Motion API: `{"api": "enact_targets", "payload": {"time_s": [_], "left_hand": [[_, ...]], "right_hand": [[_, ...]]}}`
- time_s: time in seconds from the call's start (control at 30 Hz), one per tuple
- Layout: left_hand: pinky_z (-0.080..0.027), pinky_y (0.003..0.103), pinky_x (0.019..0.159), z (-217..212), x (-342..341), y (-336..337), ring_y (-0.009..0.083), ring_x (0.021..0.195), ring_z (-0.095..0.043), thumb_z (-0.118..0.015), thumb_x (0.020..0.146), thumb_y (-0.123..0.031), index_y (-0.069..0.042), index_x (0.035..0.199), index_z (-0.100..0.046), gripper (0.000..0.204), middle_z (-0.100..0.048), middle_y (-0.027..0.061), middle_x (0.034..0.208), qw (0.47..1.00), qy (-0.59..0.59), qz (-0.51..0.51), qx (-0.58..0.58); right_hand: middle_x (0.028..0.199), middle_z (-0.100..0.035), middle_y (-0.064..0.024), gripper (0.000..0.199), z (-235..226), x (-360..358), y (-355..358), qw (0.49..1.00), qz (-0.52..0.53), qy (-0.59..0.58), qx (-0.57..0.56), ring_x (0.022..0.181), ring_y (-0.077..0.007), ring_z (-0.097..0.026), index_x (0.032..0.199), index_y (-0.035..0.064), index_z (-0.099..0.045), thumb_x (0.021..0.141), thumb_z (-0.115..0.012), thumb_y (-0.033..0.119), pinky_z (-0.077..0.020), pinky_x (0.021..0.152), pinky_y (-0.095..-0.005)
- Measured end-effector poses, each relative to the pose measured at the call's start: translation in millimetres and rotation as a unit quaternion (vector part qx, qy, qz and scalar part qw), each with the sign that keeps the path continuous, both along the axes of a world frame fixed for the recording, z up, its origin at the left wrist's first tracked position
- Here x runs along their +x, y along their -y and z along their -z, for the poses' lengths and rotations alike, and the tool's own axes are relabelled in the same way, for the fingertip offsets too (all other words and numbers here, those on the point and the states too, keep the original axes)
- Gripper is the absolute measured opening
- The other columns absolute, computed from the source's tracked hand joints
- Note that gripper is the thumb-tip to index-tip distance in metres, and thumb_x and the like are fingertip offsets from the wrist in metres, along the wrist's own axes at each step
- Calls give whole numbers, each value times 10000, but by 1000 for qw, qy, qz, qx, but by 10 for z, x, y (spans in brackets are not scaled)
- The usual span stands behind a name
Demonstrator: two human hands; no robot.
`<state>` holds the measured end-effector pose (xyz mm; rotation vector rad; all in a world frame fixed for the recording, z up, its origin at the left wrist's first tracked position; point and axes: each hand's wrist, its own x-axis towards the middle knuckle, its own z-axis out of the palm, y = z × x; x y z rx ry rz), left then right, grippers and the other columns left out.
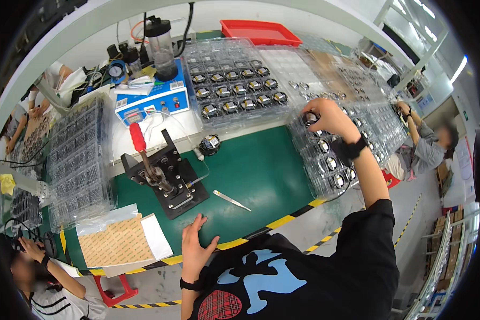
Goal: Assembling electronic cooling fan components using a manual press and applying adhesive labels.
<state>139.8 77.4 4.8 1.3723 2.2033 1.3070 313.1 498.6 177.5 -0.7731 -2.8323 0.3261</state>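
Note:
My right hand (330,116) reaches over the clear plastic tray (307,166) on the right. Its fingers are closed around a small round black part (310,118) at the tray's far left corner. More such parts with pale labels sit in that tray's pockets. My left hand (196,244) rests at the table's front edge with its fingers apart and nothing in it. Just beyond it stands a black hand press (168,178) with a red lever handle (137,137). A thin white-handled tool, perhaps a blade or tweezers (232,200), lies on the green mat (261,170).
One round part (210,144) lies beside the press. Behind are a blue dispenser box (154,106), a filled tray stack (240,114) and a red bin (260,33). Stacked clear trays (80,160) and tan adhesive sheets (114,242) lie left. Other people work on both sides.

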Motion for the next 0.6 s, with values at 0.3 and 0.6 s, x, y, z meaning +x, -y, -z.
{"api": "enact_targets", "payload": {"time_s": [0.3,0.6], "left_hand": [[-485,347,885,-15,36,95,254,974,-573,-784,659,-40,-64,1350,-456,765,-641,94,1145,1000,12,-22,6],[-492,345,881,-6,8,107,261,977,-577,-779,669,-42,-61,1324,-482,720,-647,94,1139,1000,14,-3,16]], "right_hand": [[767,-616,-55,347,195,-265,-717,952,217,110,-185,623,-183,-631,852,20,-670,567,-820,149,-560,500,-334],[757,-613,-89,397,170,-245,-677,950,225,71,-206,611,-236,-626,816,-22,-599,524,-817,137,-583,492,-365]]}}
